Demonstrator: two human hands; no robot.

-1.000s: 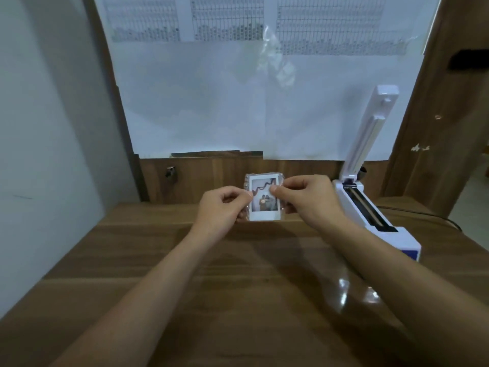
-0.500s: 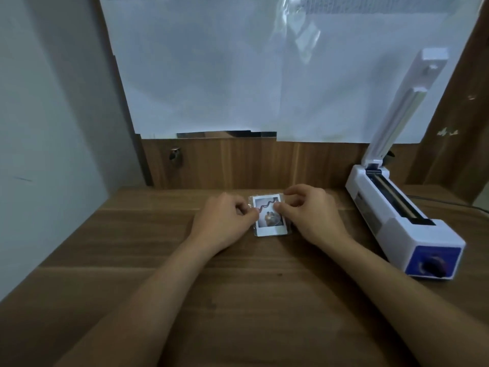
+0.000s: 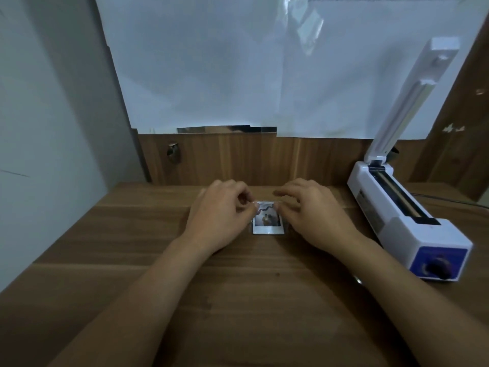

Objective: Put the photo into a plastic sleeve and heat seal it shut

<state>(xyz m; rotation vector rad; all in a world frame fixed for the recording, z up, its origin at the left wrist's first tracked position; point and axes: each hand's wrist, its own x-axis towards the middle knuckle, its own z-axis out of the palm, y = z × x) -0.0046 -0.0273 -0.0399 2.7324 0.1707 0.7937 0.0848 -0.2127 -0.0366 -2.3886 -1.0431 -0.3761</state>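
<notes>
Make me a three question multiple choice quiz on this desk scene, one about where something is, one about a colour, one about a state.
1. Where does the heat sealer stand?
A. at the desk's right side
B. at the desk's left side
C. between the hands

2. What colour is the sealer's knob panel?
A. red
B. blue
C. green

3. How is the sealer's lid arm?
A. pressed shut
B. taken off
C. raised open

Answers:
1 A, it sits beyond the right hand.
2 B, the front face is blue.
3 C, the arm tilts up off the base.

Both the right hand and the left hand pinch the sleeved photo on the wooden desk.
</notes>
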